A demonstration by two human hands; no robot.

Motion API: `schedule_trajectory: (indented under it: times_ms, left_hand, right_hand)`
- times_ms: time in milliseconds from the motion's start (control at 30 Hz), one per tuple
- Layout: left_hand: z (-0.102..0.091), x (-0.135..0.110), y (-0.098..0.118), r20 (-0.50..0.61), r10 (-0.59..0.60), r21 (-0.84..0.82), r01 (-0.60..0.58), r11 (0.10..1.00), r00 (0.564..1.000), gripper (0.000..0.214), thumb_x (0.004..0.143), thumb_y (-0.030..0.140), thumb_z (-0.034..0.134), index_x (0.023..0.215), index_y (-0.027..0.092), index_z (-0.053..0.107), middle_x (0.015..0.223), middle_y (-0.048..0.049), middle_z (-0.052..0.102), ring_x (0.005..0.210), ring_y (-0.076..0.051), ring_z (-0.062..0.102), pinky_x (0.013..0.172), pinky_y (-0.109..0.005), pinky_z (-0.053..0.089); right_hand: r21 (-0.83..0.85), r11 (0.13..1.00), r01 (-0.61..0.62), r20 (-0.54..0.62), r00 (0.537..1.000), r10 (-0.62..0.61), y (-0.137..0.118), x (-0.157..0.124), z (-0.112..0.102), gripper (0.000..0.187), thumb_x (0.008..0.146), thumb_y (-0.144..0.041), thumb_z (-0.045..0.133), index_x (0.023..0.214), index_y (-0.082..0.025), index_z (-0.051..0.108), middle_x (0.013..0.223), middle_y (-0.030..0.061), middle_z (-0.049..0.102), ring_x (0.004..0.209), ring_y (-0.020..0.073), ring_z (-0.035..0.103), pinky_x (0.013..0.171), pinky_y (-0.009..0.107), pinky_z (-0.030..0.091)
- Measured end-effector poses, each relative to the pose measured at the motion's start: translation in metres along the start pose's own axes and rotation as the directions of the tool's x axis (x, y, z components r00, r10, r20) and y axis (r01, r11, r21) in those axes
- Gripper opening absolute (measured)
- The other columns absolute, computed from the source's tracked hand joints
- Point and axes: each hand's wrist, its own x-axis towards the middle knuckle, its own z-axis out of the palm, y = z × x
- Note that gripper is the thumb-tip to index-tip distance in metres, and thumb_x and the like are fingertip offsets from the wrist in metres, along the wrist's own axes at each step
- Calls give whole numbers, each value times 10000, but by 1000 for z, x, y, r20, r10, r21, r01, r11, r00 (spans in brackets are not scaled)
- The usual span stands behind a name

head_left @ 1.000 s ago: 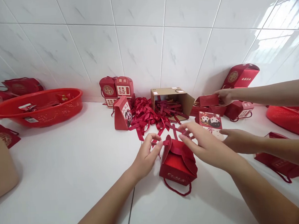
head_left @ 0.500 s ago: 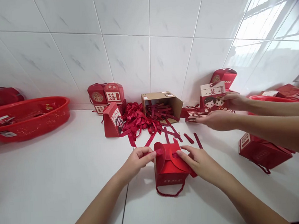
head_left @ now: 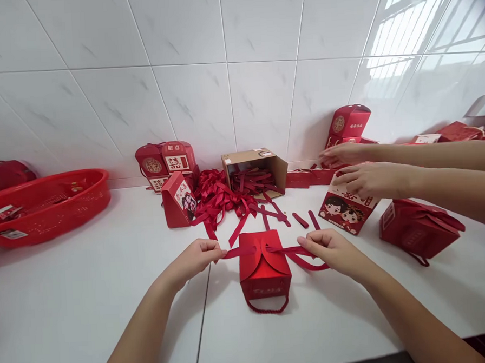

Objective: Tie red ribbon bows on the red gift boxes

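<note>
A red gift box (head_left: 266, 286) stands on the white table with its curved top flaps folded together. A dark red ribbon (head_left: 238, 252) runs through the slots in the flaps and stretches out to both sides. My left hand (head_left: 203, 258) pinches the ribbon's left end. On the other side, my right hand (head_left: 331, 251) grips the right part, and a loose length of it loops below the fingers. The box's twisted cord handle (head_left: 269, 311) hangs at the front, resting on the table.
Behind the box lie a heap of red ribbons (head_left: 217, 196) and a cardboard box (head_left: 280, 174) of ribbon strips. At right, a co-worker's hands (head_left: 360, 178) are over a printed box (head_left: 341, 211), near another red box (head_left: 419, 232). A red plastic basket (head_left: 92, 195) stands at left.
My hands have moved apart, pulling the ribbon straight and drawing the flaps together. The co-worker's printed box now rests on the table, lower than before.
</note>
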Motion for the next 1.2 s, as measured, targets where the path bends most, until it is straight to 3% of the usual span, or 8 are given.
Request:
schedule_trajectory:
  times_ms: [167, 367, 567, 667, 767, 833, 1000, 1200]
  left_hand:
    - [-7, -8, -3, 10, -101, 149, 99, 984, 995, 375, 694, 398, 639, 544, 196, 361, 564, 60, 241, 545, -105, 155, 523, -277, 94]
    - [-22, -25, 1, -88, -19, -53, 14, 999, 996, 400, 721, 414, 595, 531, 204, 312, 549, 61, 221, 528, -104, 137, 508, -274, 109]
    - [-17, -22, -7, -85, -78, 185, 92, 978, 993, 395, 685, 411, 657, 501, 196, 381, 533, 58, 259, 494, -99, 195, 504, -253, 106]
    - [-5, -19, -17, -197, -30, 307, 91, 947, 980, 281, 653, 447, 680, 625, 208, 534, 575, 28, 448, 538, -151, 397, 535, -239, 241]
    - [9, -25, -20, -552, 244, 547, 125, 828, 797, 302, 644, 443, 673, 849, 226, 624, 863, -75, 617, 838, -291, 539, 730, -340, 346]
    - [19, -34, -18, -591, 387, 644, 125, 755, 708, 246, 690, 443, 635, 812, 230, 651, 915, -95, 632, 897, -318, 536, 799, -382, 324]
    - [46, -52, -7, -196, 150, 405, -59, 912, 969, 262, 812, 439, 544, 709, 259, 704, 627, -39, 632, 591, -227, 527, 632, -292, 333]
    - [60, -38, -15, -271, 65, -48, -81, 996, 960, 566, 824, 355, 562, 1376, 286, 454, 1102, -90, 661, 926, -242, 610, 783, -310, 431]
  right_hand:
    - [-233, 945, 231, -145, 952, -269, 15, -2, -6, 344, 828, -452, 619, 637, -182, 529, 585, -26, 449, 523, 94, 361, 479, 238, 292]
    - [-623, 559, 547, -278, 513, -812, 16, -1, -10, 169, 835, -174, 613, 681, -204, 552, 642, 15, 538, 620, 140, 463, 591, 273, 399]
    - [-749, 513, 418, -69, 722, -689, 28, 9, 6, 277, 833, -119, 444, 574, -208, 401, 575, 18, 455, 608, 163, 367, 570, 286, 324]
    - [-724, 522, 451, -5, 753, -658, 31, 6, 7, 209, 800, -72, 447, 634, -199, 451, 730, 39, 543, 691, 165, 451, 646, 293, 383]
    - [-671, 608, 423, 0, 821, -571, 23, -8, 1, 119, 771, -159, 593, 706, -195, 501, 953, 72, 557, 870, 203, 507, 767, 337, 423]
    - [-597, 706, 381, 10, 884, -468, 13, -20, -2, 154, 772, -267, 646, 716, -196, 521, 928, 68, 549, 839, 200, 515, 736, 323, 430]
    - [-449, 852, 268, 199, 960, -198, 2, -33, 10, 339, 934, -357, 415, 723, -203, 631, 645, 23, 571, 576, 146, 496, 569, 268, 361]
    - [-112, 994, 13, 44, 999, -8, 15, -16, 28, 533, 942, -437, 370, 1422, -206, 398, 1095, 86, 648, 921, 219, 615, 805, 343, 464]
